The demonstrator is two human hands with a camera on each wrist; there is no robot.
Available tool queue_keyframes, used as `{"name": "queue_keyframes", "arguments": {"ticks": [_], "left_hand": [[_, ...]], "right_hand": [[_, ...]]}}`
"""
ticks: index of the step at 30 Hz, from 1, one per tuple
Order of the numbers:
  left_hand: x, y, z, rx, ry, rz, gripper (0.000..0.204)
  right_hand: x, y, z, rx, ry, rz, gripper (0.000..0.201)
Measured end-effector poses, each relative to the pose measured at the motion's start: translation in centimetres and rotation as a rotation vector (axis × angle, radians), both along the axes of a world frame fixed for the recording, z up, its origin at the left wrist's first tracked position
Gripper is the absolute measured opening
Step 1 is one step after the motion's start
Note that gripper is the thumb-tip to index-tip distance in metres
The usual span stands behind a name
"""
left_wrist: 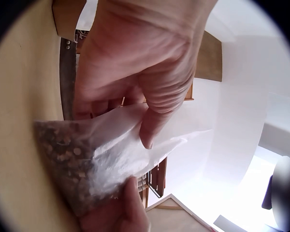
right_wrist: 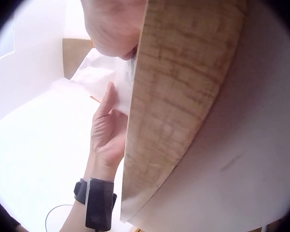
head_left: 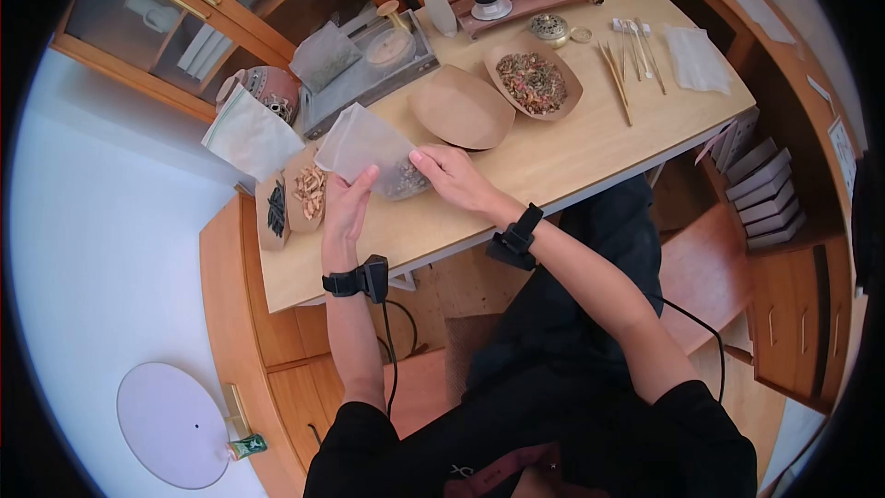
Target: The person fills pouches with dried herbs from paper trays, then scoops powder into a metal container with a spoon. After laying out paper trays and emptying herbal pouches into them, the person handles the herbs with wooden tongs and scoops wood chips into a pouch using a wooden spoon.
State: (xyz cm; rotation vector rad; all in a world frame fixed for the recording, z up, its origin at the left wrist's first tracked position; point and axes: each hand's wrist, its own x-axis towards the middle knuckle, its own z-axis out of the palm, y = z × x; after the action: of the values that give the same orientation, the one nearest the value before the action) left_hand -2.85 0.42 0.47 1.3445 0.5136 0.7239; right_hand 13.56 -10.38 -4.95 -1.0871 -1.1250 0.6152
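Note:
A translucent bag [head_left: 373, 149] with small brown bits in its lower end is held between both hands just above the table's near left part. The left hand [head_left: 347, 207] pinches its left side, thumb on the near face. From the right, the right hand [head_left: 454, 180] grips the filled end, thumb on top. In the left wrist view the bits [left_wrist: 67, 157] show through the bag, with the left hand [left_wrist: 140, 63] over it and the right hand [left_wrist: 121, 212] at its lower edge. The right wrist view shows the bag [right_wrist: 99, 72] partly hidden behind the table edge.
An oval paper tray [head_left: 461, 109] lies behind the bag, beside a tray of mixed dried petals [head_left: 532, 83]. Two small trays of dark sticks [head_left: 276, 209] and tan pieces [head_left: 310, 192] stand left. Tweezers [head_left: 616, 83], a wooden rack [head_left: 525, 2] and a grey box [head_left: 369, 74] are farther back.

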Motion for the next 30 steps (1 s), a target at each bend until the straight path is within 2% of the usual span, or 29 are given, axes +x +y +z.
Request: {"name": "queue_keyframes", "arguments": {"ticks": [3,5,9,11,14,18,20,23,26,27,29,30], "left_hand": [[-0.5,-0.4,-0.1,0.024,0.003,-0.006,0.055],[-0.8,-0.4,-0.2,0.014,-0.002,-0.019,0.055],[-1.2,-0.3,0.0,0.037,0.026,-0.006,0.058],[-2.0,0.0,-0.4,0.146,0.114,-0.052,0.060],[-2.7,-0.5,0.1,0.228,0.248,-0.121,0.063],[-2.4,-0.2,-0.3,0.211,0.282,-0.032,0.059],[-1.6,-0.1,-0.8,0.210,0.139,0.060,0.050],[-1.9,1.1,-1.7,0.173,0.115,0.077,0.040],[-1.3,0.7,-1.6,0.179,0.021,0.171,0.036],[-0.9,0.4,-1.3,0.175,0.029,0.171,0.036],[-0.3,-0.2,-0.4,0.103,-0.170,0.290,0.035],[0.0,-0.4,0.0,0.102,-0.164,0.290,0.035]], "right_hand": [[0.0,-0.4,0.4,-0.017,-0.074,-0.019,0.034],[-0.4,-0.9,1.4,-0.027,0.072,-0.036,0.031],[0.0,-1.0,1.3,-0.069,0.069,0.007,0.029],[0.2,-0.8,1.0,0.013,-0.061,-0.048,0.027],[0.1,-0.6,0.6,0.114,-0.061,-0.077,0.027],[0.3,-0.9,0.9,0.103,-0.052,-0.076,0.026],[0.3,-1.1,0.9,0.056,-0.063,-0.064,0.026],[0.2,-1.1,1.1,0.034,-0.072,-0.076,0.029],[-0.1,-1.2,1.1,-0.008,0.065,-0.012,0.036],[-0.3,-1.1,0.9,-0.013,0.072,-0.012,0.036],[-0.3,-0.8,0.6,0.019,0.030,-0.005,0.041],[-0.2,-0.9,0.5,0.017,0.036,-0.005,0.041]]}}
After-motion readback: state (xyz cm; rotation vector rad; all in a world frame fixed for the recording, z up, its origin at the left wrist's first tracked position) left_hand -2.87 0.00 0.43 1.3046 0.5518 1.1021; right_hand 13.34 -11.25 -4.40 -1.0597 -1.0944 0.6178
